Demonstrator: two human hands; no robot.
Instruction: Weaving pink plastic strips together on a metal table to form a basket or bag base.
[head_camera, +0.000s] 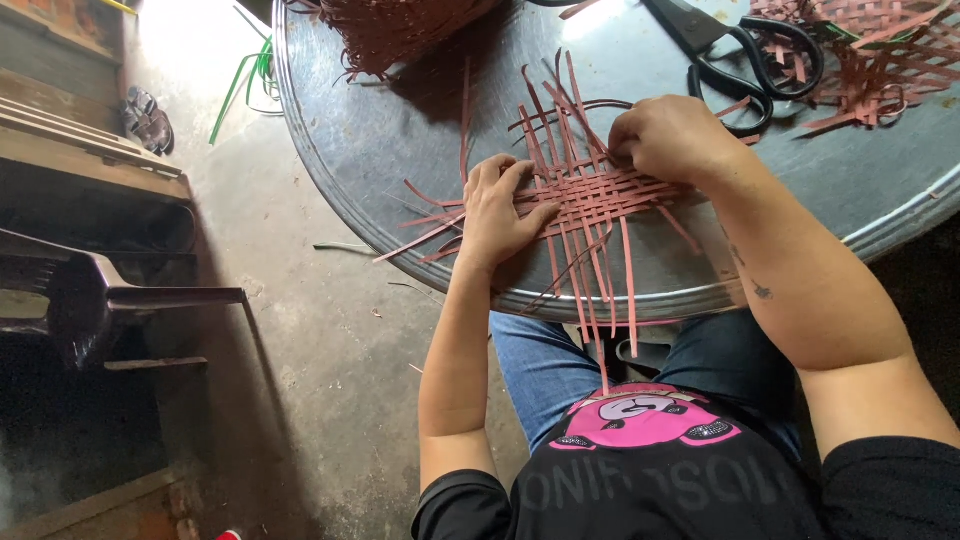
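Both hands, left (497, 210) and right (668, 138), press a reddish woven mat (590, 195) on a round metal table (400, 150).

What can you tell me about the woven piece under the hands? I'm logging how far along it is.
The woven mat is a small flat lattice of thin reddish-brown strips, plaited over and under at its middle, with loose ends fanning out on all sides; some hang past the edge of the round metal table. The left hand presses flat on its left side. The right hand rests on its upper right, fingers curled at the strips.
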